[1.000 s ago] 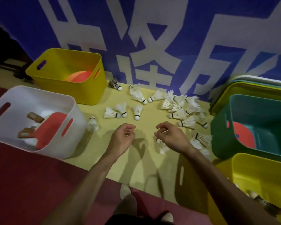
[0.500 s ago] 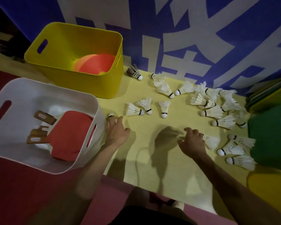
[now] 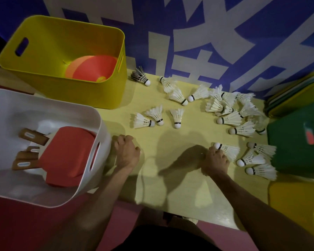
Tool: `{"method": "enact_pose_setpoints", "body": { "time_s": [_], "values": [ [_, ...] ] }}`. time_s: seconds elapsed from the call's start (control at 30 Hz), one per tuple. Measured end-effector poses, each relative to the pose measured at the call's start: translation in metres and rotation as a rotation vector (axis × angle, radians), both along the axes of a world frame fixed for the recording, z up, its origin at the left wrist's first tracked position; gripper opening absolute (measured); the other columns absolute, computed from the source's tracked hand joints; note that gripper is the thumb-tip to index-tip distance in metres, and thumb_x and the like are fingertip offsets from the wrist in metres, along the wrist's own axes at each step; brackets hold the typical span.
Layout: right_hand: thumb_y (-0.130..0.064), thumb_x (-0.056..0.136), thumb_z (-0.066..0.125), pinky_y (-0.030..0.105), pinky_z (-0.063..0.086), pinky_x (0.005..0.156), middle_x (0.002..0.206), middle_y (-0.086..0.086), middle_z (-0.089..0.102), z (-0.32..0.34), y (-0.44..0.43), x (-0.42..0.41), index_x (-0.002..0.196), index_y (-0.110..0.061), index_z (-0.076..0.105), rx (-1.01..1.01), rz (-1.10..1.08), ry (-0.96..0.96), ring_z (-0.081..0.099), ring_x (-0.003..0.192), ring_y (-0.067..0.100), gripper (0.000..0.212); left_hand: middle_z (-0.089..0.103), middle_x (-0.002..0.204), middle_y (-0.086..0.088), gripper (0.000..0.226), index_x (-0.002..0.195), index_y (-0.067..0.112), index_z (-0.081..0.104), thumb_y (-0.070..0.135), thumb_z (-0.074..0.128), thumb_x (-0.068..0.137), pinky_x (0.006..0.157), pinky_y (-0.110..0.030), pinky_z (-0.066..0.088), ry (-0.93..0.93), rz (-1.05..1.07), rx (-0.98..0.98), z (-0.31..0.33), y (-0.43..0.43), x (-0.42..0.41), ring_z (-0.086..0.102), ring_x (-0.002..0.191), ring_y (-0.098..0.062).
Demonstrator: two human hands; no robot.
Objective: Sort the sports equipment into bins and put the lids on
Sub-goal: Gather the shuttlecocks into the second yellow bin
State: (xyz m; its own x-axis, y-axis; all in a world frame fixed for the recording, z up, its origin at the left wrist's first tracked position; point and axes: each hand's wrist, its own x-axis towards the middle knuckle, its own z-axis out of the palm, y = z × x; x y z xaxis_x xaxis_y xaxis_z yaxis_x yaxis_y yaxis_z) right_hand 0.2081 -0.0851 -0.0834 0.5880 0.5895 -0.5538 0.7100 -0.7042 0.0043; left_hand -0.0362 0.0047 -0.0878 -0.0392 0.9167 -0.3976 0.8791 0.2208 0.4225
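Right hand (image 3: 216,159), fingers curled, touches the shuttlecock (image 3: 228,151) just ahead, feathers pointing toward the green bin (image 3: 294,147); grip unclear. Left hand (image 3: 127,151) fisted, contents hidden, farther off.

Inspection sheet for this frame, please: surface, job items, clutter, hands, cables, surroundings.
Surface: yellow mat on a red floor.
Job's things: loose shuttlecocks scattered on the mat; white bin holds red paddles; yellow bin holds orange discs; green bin at right, with stacked lids behind it. No bin has a lid on.
Clutter: nothing seen.
Hands: left hand curled beside the white bin, contents hidden; right hand grips the near shuttlecock at its cork end.
Cables: nothing seen.
Surroundings: blue banner with white characters; dim light.
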Motion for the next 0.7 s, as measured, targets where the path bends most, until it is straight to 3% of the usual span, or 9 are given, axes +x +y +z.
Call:
{"method": "enact_pose_setpoints", "body": {
  "time_s": [0.13,0.23,0.37,0.43,0.53,0.6,0.7],
  "values": [
    [-0.012,0.084,0.06,0.051,0.032,0.102,0.129,0.016,0.044,-0.004,-0.01,0.005,0.13,-0.008,0.039,0.006,-0.024,0.062,0.043,0.123,0.035,0.05,0.033,0.131,-0.015,0.06,0.124,0.006,0.049,0.012,0.076,0.072,0.096,-0.03,0.036,-0.186,0.151,-0.012,-0.007,-0.02,0.009,0.039,0.119,-0.029],
    [-0.01,0.087,0.056,0.049,0.041,0.098,0.129,0.017,0.046,-0.007,-0.018,0.009,0.128,-0.007,0.042,0.174,-0.055,0.186,0.046,0.119,0.035,0.043,0.039,0.125,-0.014,0.059,0.122,0.004,0.051,0.018,0.076,0.071,0.091,-0.033,0.041,-0.211,0.201,-0.129,-0.012,-0.034,0.02,0.045,0.113,-0.028],
    [-0.012,0.083,0.066,0.035,0.048,0.086,0.13,0.018,0.052,0.004,-0.019,0.019,0.132,-0.004,0.044,0.377,-0.107,0.337,0.053,0.115,0.031,0.054,0.057,0.112,-0.011,0.053,0.118,0.009,0.054,0.019,0.074,0.069,0.077,-0.034,0.047,-0.246,0.251,-0.203,-0.013,-0.049,0.036,0.056,0.1,-0.027],
    [-0.021,0.083,0.067,0.028,0.045,0.075,0.117,0.015,0.062,0.015,-0.021,0.029,0.123,-0.005,0.055,0.418,-0.076,0.336,0.059,0.102,0.026,0.044,0.06,0.11,-0.009,0.051,0.118,0.011,0.053,0.017,0.074,0.071,0.072,-0.031,0.045,-0.292,0.242,-0.221,-0.008,-0.059,0.048,0.058,0.095,-0.026],
    [-0.025,0.084,0.064,0.025,0.042,0.068,0.092,0.007,0.068,0.034,-0.028,0.048,0.106,-0.008,0.065,0.452,0.01,0.419,0.063,0.084,0.021,0.027,0.065,0.099,-0.006,0.032,0.104,0.016,0.059,0.015,0.071,0.075,0.075,-0.035,0.049,-0.417,0.251,-0.18,0.013,-0.074,0.079,0.062,0.09,-0.026],
    [-0.027,0.084,0.067,0.023,0.041,0.07,0.097,0.004,0.068,0.047,-0.036,0.062,0.108,-0.011,0.065,0.508,0.009,0.5,0.063,0.089,0.019,0.029,0.064,0.086,-0.006,0.015,0.084,0.02,0.06,0.014,0.071,0.075,0.066,-0.031,0.045,-0.479,0.234,-0.118,0.033,-0.083,0.104,0.058,0.077,-0.024],
    [-0.029,0.082,0.071,0.02,0.042,0.067,0.106,0.004,0.068,0.068,-0.047,0.088,0.114,-0.013,0.062,0.593,-0.02,0.567,0.06,0.087,0.014,0.036,0.067,0.082,-0.003,0.011,0.088,0.016,0.068,0.02,0.071,0.078,0.06,-0.027,0.04,-0.579,0.215,-0.076,0.062,-0.096,0.142,0.057,0.07,-0.017]
  ]
}}
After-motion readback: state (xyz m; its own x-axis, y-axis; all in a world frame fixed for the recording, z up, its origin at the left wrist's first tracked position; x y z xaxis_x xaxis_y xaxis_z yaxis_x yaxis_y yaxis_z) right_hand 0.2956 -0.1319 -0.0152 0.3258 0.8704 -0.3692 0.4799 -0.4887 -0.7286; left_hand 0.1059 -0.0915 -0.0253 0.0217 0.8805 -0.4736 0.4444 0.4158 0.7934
